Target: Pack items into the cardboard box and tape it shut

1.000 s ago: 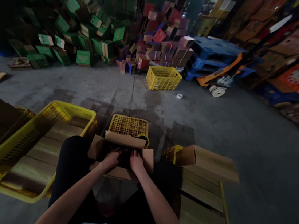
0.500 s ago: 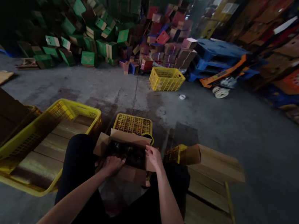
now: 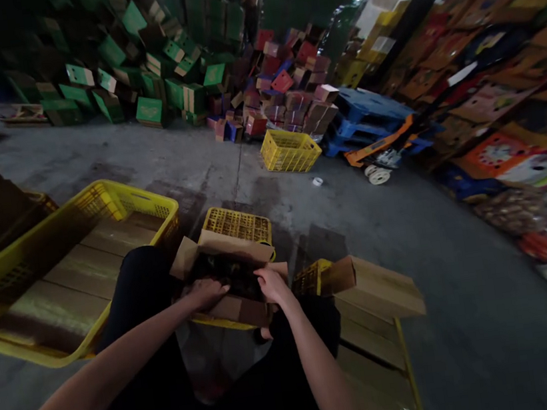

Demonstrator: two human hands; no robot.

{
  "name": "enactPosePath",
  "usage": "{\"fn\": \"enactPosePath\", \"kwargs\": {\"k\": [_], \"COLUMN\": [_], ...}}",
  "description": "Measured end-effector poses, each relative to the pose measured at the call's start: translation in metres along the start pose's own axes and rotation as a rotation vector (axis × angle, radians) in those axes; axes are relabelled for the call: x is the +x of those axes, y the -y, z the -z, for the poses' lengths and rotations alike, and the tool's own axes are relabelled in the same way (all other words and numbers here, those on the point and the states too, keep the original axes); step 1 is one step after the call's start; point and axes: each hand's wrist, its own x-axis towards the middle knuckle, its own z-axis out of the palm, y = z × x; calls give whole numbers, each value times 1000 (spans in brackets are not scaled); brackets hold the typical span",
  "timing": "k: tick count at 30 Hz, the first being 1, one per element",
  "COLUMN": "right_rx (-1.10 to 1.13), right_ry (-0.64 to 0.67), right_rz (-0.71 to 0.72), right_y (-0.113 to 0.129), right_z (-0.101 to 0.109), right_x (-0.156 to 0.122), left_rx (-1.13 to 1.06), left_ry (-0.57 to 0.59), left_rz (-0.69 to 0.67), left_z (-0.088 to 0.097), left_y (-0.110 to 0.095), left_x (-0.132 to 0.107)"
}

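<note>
An open cardboard box (image 3: 238,242) rests between my knees with its flaps folded outward. Several dark, rounded items (image 3: 229,269) lie inside, too dim to name. My left hand (image 3: 208,293) lies low over the left part of the box, fingers extended and the thumb apart. My right hand (image 3: 271,286) reaches over the right side, its fingers curled and closed at the edge of the contents; what they hold, if anything, is hidden. Under and behind the box is a yellow plastic crate (image 3: 238,223).
On the left, a large yellow crate (image 3: 140,206) holds closed cartons (image 3: 81,274). More cartons (image 3: 376,370) and an open-flapped box (image 3: 377,285) sit at right. Beyond are another yellow crate (image 3: 290,151), an orange pallet jack (image 3: 381,144), blue pallets (image 3: 366,109) and heaped green boxes (image 3: 150,110).
My right hand has moved from the box's right flap inward over the contents, its fingers curling. My left hand stays at the left side. The camera view has turned slightly right.
</note>
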Motion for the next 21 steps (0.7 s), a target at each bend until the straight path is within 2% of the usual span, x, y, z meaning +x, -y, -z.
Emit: {"fn": "enactPosePath", "kwargs": {"k": [4,9,11,14,18,21], "right_rx": [-96,-145,-156,-180,-235,-286], "right_ry": [163,235,263,305,351,344], "right_rz": [-4,-46,-74,-106,-126,-146], "right_y": [5,13,15,15,13,16], "right_z": [6,-11,-20,-29,-35,-35], "right_x": [4,15,19,26,32,31], "left_rx": [4,14,18,15,7,-17], "left_ry": [-47,-95,-95,-73,-41,-38], "left_rz": [-13,25,36,22,28,28], "left_z": [25,47,47,35,18,12], "left_y": [9,38,44,47,48,49], "left_x": [7,20,25,32,40,49]}}
